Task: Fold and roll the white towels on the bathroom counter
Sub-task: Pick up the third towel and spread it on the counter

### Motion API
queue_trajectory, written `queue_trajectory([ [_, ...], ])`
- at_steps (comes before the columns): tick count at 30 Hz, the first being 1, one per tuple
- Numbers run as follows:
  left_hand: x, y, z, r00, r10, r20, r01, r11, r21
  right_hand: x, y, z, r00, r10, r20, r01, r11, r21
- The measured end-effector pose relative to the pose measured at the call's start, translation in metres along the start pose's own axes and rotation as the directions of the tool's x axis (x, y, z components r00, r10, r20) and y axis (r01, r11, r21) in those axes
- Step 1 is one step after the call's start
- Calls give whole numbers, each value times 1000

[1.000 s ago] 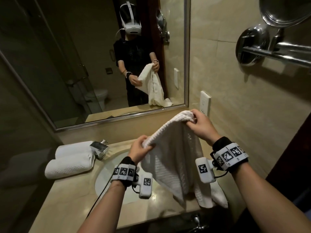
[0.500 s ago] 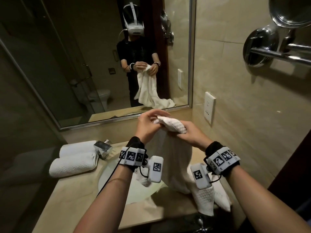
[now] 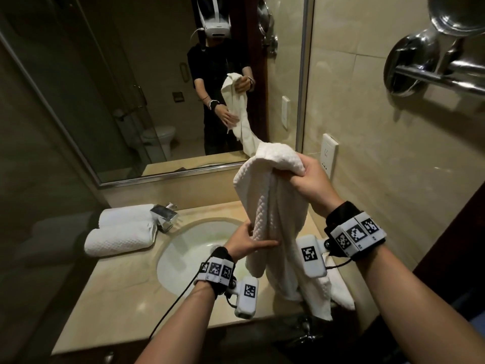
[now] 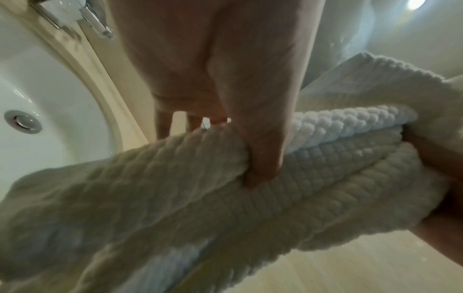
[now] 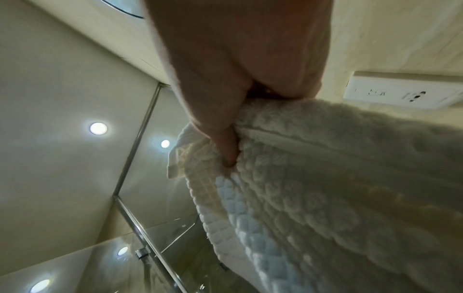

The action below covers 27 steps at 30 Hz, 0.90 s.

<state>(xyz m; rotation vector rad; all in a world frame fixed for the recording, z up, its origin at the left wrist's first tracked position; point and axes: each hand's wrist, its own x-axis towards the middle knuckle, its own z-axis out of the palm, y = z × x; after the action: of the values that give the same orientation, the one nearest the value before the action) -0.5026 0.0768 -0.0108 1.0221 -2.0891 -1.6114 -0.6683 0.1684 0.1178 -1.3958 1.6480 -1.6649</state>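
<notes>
Head view first: right hand [image 3: 309,185] holds up the top of a white waffle-textured towel [image 3: 273,206], its fingers curled round the bunched upper edge, while the left hand [image 3: 246,243] lower down pinches a hanging fold between thumb and fingers. This towel hangs above the beige marble table [image 3: 110,298], at the right side of the white oval sink [image 3: 189,248], and its lower end trails down to the table's front edge. Two rolled white towels [image 3: 120,232] lie side by side at the left of the sink, touching the chrome faucet [image 3: 164,215]. A wall mirror [image 3: 131,88] behind reflects the person holding the towel. Left wrist view: the thumb [image 4: 260,158] presses into the ribbed cloth, the fingers curled behind it, with the sink's drain [image 4: 22,122] at the left. Right wrist view: the thumb [image 5: 225,146] digs into the towel's gathered edge, the fingers closed on it; a white wall socket [image 5: 406,91] shows beside it.
</notes>
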Motion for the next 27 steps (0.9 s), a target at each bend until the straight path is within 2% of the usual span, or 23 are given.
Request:
queue_trajectory([
  [5,-28,8,-3,974,120,-192,-116,993,33,-25,-8,-12,995,11,-103,-8,1000,25],
  [10,-55,50,-26,923,269,-277,-275,961,17,-52,-17,-23,972,14,-233,-5,999,38],
  [13,-81,75,-36,903,337,-267,-349,937,2,-73,-34,-23,954,12,-299,5,999,54],
  [17,-117,98,-47,848,462,-259,-476,879,7,-104,-64,-21,932,-23,-361,44,998,50],
  [20,-141,104,-57,826,514,-230,-523,852,26,-129,-81,-18,916,-39,-399,73,995,72],
  [23,-161,98,-69,831,529,-170,-512,848,138,-150,-89,-12,915,-26,-402,75,991,108],
  [27,-188,83,-85,876,480,-44,-463,863,205,-173,-87,-1,926,24,-376,31,990,139],
])
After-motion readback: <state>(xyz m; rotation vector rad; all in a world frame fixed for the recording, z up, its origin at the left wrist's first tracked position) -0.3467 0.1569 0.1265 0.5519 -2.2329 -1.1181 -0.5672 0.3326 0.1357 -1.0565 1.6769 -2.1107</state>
